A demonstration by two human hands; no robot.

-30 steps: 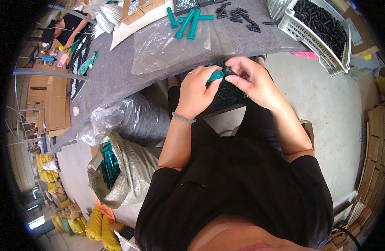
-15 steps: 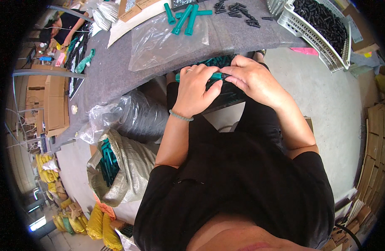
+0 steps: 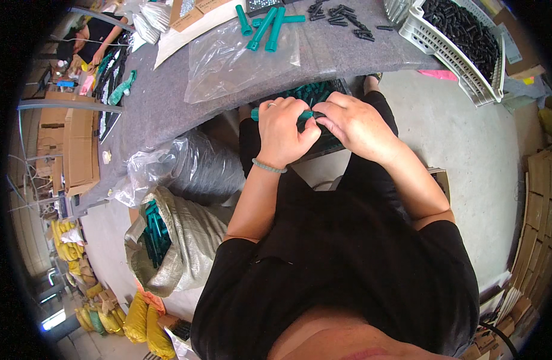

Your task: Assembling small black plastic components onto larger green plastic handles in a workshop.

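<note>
My left hand [image 3: 283, 133] is closed around a teal-green plastic tube [image 3: 255, 114], whose one end sticks out to the left of the fingers. Between its thumb and index finger, the tube's other end points right. My right hand [image 3: 359, 127] pinches a small black ribbed part [image 3: 318, 114] at that end; whether the part sits inside the tube is hidden by the fingers. Both hands hover above my lap, just before the table edge. Behind them, partly covered, stands a dark crate of green tubes [image 3: 315, 92].
Green tubes [image 3: 275, 30], loose black parts [image 3: 348, 21] and a clear plastic bag [image 3: 228, 69] lie on the grey-covered table [image 3: 150, 114]. At right stands a white basket [image 3: 453, 55] of black parts. An open woven sack [image 3: 189, 252] with green tubes stands at left; a person [image 3: 96, 39] works far left.
Both hands have come slightly lower, toward my body, and the right hand has shifted left. More of the green tubes in the crate shows. The tube and black part are still held together.
</note>
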